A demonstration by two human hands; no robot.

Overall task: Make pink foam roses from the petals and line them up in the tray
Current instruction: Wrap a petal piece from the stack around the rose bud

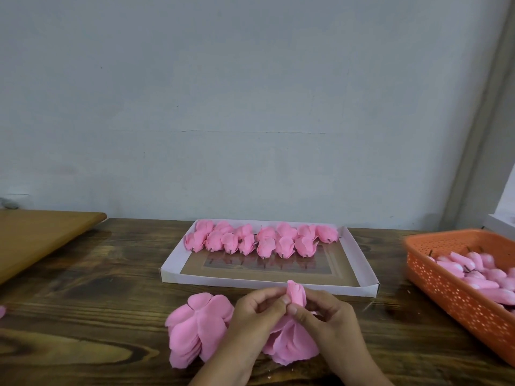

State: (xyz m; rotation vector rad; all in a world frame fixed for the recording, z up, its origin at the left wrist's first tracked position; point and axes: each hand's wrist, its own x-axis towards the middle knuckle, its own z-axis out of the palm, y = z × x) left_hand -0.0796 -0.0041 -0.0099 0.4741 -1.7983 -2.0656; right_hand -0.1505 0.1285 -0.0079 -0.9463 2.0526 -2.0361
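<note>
A pink foam rose is held upright between both hands, just in front of the tray. My left hand pinches it from the left, and my right hand pinches it from the right. Loose pink petals hang and lie beneath the hands. A stack of pink petals rests on the table to the left. The white cardboard tray holds two rows of several finished pink roses along its far side.
An orange perforated basket with pink rose buds on stems stands at the right. A light wooden board lies at the far left on the dark wooden table. A grey wall rises behind.
</note>
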